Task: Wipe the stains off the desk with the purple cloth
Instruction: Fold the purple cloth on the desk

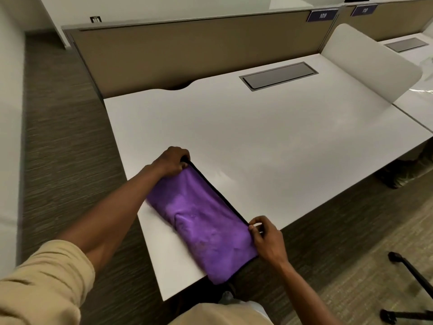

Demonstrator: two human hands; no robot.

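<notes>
Sleeve (44,285), beige, lower left. Purple cloth (201,221): lower centre, on white surface (269,137) w/ near end overhanging. Left hand (172,161) pinched shut on far corner, right hand (267,240) on near corner. Likely soft, light, limp; grip at dark hem corners.

Cloth (199,221): purple, black edging. Desk (257,137): plain white. Partition (187,50): tan. Carpet (65,137): brown, finely streaked. Sleeve (44,285): beige.
</notes>
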